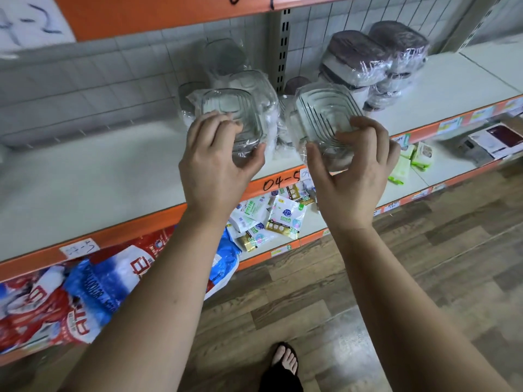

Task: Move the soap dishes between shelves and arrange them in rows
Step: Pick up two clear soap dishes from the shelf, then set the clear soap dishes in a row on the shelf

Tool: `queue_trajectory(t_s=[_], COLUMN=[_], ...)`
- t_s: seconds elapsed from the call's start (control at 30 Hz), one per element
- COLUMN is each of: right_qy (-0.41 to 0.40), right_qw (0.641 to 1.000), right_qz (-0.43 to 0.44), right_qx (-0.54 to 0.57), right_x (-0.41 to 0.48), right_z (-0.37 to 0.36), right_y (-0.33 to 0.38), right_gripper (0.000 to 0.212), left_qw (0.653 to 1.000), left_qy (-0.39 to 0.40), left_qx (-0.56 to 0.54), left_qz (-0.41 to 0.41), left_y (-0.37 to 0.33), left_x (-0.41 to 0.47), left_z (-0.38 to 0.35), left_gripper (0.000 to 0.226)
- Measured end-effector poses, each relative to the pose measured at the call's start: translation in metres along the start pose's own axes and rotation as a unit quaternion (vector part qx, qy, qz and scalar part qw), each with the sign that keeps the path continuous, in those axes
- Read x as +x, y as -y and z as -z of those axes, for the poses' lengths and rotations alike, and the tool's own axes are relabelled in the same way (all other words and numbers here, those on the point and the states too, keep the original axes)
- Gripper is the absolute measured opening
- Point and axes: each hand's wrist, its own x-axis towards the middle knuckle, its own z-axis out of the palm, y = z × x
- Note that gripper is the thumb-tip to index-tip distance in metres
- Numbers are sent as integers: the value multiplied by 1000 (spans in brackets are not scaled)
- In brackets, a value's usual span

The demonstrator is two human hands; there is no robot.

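Head view, looking down at store shelving: two bare arms reach to a white shelf (99,179) with an orange front edge marked "04-5". The left hand (218,162) grips a clear, plastic-wrapped soap dish, the left dish (235,111), with fingers (223,125) curled over its top and the thumb under its near edge. The right hand (353,171) grips a second clear one, the right dish (322,114), the same way, fingers (365,128) bent round its right side and thumb on its near edge. Both dishes tilt toward the camera, side by side and near each other, over the middle of the shelf; whether they rest on it is unclear. Just behind them sit more clear dishes (243,77) in a loose pile. Further right on the shelf, wrapped brown dishes (376,55) are stacked. On the lower shelf (441,171) lie small packets (271,219) and green packs (400,171). Red and blue bags (93,290) fill the space at lower left. A sandalled foot (284,360) stands on the wood floor (368,278).
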Motion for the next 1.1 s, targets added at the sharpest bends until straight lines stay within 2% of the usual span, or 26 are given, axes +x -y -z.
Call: queue_trajectory(t_s=[0.23,0.4,0.67,0.87,1.1], right_qy=[-5,-36,-15,3,76], right_qw=[999,999,997,992,983], right_qz=[31,37,63,93,118], right_qx=[-2,7,38,83,119], right_x=[-45,-59,-56,-21,18], right_z=[55,104,153,138,57], right_y=[63,114,201,261,308], right_gripper=[34,33,33,31,31], left_qw=[1000,999,998,996,993], left_qy=[-3,1,-46,-85,-82], left_qx=[-2,-7,-17,17,75], left_qz=[-11,-31,-28,5,28], left_y=[-11,-24,-38,16,112], left_x=[-30,-48,-20,27,74], left_z=[96,176,289,349,370], left_gripper=[30,32,30,30,31])
